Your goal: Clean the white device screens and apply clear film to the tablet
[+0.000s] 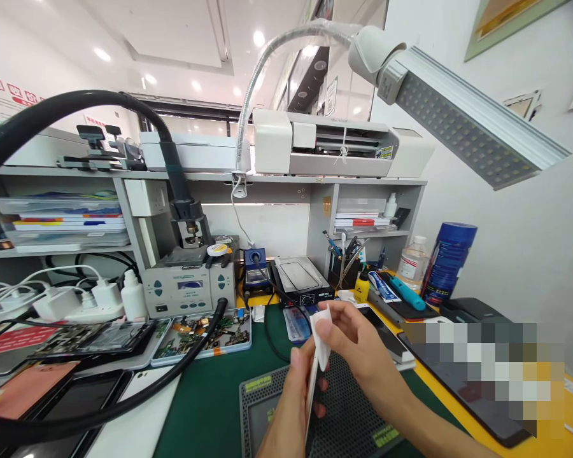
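Note:
My left hand point(293, 397) holds a thin white-edged phone or panel point(311, 389) upright, edge toward me, over a black perforated mat point(353, 420). My right hand point(363, 353) pinches a small white wipe or paper piece point(321, 334) against the top of that panel. Both hands are close together at the lower centre of the head view.
Green work mat point(210, 394), a tray of small parts point(205, 334), and phones point(90, 337) lie at left. A rework station point(188, 286) with black hose point(76, 102), heating plate point(300, 280), tool cup point(344, 261), bottles and blue tape rolls point(446, 261) stand behind. An LED lamp point(458, 121) hangs overhead.

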The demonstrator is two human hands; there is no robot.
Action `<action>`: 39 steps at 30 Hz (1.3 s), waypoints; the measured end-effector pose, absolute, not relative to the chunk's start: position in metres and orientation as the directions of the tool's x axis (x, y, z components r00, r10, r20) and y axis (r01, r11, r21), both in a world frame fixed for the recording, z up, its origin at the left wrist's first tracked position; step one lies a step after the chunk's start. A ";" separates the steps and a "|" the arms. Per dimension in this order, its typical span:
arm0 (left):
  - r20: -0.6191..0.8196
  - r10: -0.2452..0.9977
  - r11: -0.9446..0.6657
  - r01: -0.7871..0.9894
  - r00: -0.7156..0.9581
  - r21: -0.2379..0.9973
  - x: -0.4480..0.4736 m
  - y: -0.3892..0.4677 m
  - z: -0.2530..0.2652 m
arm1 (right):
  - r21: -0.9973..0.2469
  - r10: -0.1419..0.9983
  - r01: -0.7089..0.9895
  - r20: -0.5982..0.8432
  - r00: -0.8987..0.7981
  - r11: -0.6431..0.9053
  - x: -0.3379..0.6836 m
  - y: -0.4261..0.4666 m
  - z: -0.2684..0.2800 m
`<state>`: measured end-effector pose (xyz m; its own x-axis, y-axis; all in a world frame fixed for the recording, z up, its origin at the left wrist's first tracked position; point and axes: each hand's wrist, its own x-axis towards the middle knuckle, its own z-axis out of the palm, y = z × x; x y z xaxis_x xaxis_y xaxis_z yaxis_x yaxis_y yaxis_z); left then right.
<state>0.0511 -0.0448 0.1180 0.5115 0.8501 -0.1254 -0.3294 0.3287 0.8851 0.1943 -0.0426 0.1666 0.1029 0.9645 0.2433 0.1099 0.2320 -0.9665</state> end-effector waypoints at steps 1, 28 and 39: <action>-0.134 0.852 0.338 -0.335 0.507 0.879 0.051 -0.045 0.117 | -0.957 0.955 0.149 0.269 0.129 0.249 0.195 -0.042 0.164; -0.168 0.906 0.410 -0.705 0.389 0.578 0.035 -0.042 0.164 | -0.843 0.953 0.480 0.116 -0.280 0.244 0.169 -0.063 0.143; -0.263 0.882 0.471 -0.737 0.390 0.485 0.032 -0.039 0.175 | -0.845 0.944 0.448 0.179 -0.277 0.292 0.166 -0.063 0.140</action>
<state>0.0317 -0.0390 0.1745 0.3901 0.8823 -0.2635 -0.7369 0.4707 0.4851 0.1657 -0.0635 0.1404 -0.2770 0.9441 0.1789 0.4483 0.2916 -0.8450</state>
